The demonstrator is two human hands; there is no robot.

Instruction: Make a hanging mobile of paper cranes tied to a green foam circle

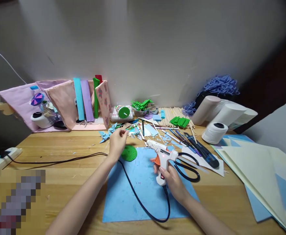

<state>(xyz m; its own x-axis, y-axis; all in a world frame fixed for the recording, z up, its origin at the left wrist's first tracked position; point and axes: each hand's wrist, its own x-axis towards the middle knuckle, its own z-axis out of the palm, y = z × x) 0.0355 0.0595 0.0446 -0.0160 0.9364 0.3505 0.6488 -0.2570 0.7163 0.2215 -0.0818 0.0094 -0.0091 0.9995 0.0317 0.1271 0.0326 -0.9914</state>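
In my right hand (173, 181) is a white hot glue gun (166, 158) with an orange trigger, its nozzle pointing left and away from me. My fingers wrap round its handle, where a red light glows. My left hand (117, 143) is closed in a pinch at the far edge of a blue sheet (143, 195); whatever lies between the fingertips is too small to make out. Just right of that wrist, a round green disc (129, 153) lies on the sheet. Black-handled scissors (188, 168) lie behind the glue gun, partly covered by it.
A black cord (135, 192) loops over the sheet from the glue gun. Paper scraps (106, 135), pens (182, 138) and a utility knife (210, 156) lie farther back. Fabric boxes (62, 98) stand left, paper rolls (231, 114) right. Large paper sheets (255, 166) cover the right side.
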